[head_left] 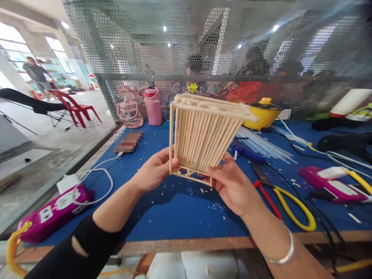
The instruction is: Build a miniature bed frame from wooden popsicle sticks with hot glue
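A small frame built of thin wooden sticks (203, 135) is held up above the blue table (180, 215). Its side is a row of close-set sticks, and its top edge carries pale, lumpy strips. My left hand (158, 166) grips the lower left corner, thumb on the front upright and fingers behind. My right hand (232, 184) pinches the lower right corner, with some fingers hidden behind the frame. To the right of it lie a blue-handled glue gun (250, 154) and pliers with red and yellow handles (283, 193).
Clear glue sticks (264, 144) lie behind the glue gun. Purple power strips rest at left (55, 213) and right (334, 184), with cables around them. Pink bottles (153, 106), a phone (129, 142) and a yellow pot (263, 115) stand or lie farther back, before a perforated metal screen (139, 42).
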`<state>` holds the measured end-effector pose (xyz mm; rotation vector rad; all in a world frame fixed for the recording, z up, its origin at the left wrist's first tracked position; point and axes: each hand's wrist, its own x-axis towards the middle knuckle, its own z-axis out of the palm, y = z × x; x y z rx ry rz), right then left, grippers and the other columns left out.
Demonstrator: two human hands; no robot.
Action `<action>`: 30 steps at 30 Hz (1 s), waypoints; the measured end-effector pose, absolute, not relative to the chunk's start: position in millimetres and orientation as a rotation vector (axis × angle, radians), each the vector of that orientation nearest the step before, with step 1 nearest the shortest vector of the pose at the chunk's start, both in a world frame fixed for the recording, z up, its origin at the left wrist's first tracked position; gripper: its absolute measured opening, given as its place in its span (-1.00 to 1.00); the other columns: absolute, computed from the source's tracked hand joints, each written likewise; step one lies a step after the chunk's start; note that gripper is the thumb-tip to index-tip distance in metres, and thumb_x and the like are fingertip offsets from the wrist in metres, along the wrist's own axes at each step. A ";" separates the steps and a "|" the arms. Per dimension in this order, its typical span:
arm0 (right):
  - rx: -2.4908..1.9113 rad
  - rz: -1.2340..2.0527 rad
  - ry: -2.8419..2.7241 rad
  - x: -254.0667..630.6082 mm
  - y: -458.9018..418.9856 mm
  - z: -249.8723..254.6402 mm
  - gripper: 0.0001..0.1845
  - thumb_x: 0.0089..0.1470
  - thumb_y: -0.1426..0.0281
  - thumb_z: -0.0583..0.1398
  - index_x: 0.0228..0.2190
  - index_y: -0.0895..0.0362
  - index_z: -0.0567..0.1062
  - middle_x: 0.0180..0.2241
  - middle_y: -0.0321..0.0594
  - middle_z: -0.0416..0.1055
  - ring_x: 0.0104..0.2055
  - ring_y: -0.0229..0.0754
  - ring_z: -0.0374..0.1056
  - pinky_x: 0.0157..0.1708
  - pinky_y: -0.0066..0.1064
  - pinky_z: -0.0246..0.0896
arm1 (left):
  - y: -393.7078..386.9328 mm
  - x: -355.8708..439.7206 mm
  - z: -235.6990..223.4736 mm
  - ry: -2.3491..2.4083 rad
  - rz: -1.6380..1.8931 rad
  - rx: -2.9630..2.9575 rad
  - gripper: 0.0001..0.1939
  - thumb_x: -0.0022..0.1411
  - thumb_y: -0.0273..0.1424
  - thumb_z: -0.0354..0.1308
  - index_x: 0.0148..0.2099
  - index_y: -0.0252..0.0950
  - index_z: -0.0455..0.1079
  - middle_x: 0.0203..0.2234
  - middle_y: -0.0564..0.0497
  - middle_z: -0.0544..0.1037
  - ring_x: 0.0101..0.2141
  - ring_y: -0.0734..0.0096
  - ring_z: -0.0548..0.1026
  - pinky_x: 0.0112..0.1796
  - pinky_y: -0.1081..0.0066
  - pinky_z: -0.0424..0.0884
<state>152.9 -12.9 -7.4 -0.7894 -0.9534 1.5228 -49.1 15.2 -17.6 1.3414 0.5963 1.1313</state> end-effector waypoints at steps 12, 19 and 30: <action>-0.815 1.136 -0.854 133.3 -34.5 -27.4 -0.69 -0.16 0.39 0.40 -0.31 0.10 0.49 -0.34 -0.29 0.55 -0.30 -0.21 0.46 -0.26 -0.36 0.37 | -35.6 -8.1 -1.2 0.952 1.430 0.335 -0.68 0.26 -0.17 0.07 -0.09 -0.32 0.31 -0.12 -0.22 0.51 -0.22 0.35 0.53 -0.26 0.41 0.45; -0.812 1.130 -0.867 125.8 -45.7 -37.1 -0.69 -0.14 0.41 0.38 -0.27 0.08 0.49 -0.27 -0.26 0.57 -0.20 -0.12 0.49 -0.14 -0.24 0.37 | -65.2 35.3 -21.1 0.775 1.576 0.435 -0.45 0.06 -0.52 0.30 0.06 -0.26 0.17 -0.25 -0.05 0.57 -0.29 0.47 0.54 -0.20 0.45 0.41; -0.803 1.057 -0.864 117.4 -46.6 -50.5 -0.64 -0.08 0.40 0.34 -0.18 0.12 0.46 -0.16 -0.15 0.55 -0.11 -0.08 0.47 -0.02 -0.15 0.34 | -51.0 45.6 -24.5 0.829 1.664 0.455 -0.42 0.01 -0.50 0.32 0.03 -0.27 0.13 -0.37 0.02 0.58 -0.39 0.45 0.54 -0.28 0.42 0.39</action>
